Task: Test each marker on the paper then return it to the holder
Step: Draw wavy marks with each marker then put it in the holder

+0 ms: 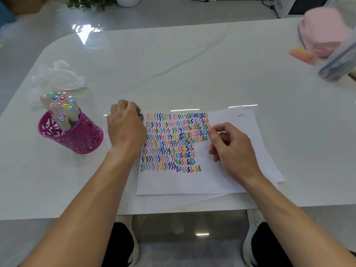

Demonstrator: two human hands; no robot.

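Marker (pixel 140 114): only a blue end shows, poking out of your left hand (pixel 125 128) at the top-left corner of the paper (pixel 221 176). The rest is hidden in the fist, so I can't tell tip from cap.

Left hand: fingers curled round the marker, knuckles up, wrist low over the sheet's left edge, forearm angled in from the lower left. Likely held there because it sits between the sheet and the holder (pixel 77 139).

Paper: top sheet of a loose stack, packed with rows of coloured squiggles (pixel 173 143); its right and lower parts are bare, apart from one small pink mark (pixel 240 115) near the top-right corner.

Right hand (pixel 231 151): well apart from the left, resting on the bare right part, probably to pin the sheet. Fingers curled, thumb against the forefinger. I can't tell whether it pinches anything.

Holder: magenta cut-out cup to your left on the table (pixel 173 64), with other markers (pixel 61 106) standing caps-up.

Further out: crumpled tissue (pixel 57 76) behind the holder; pink cloth (pixel 323 31) and a blurred clear container (pixel 339 60) far right.
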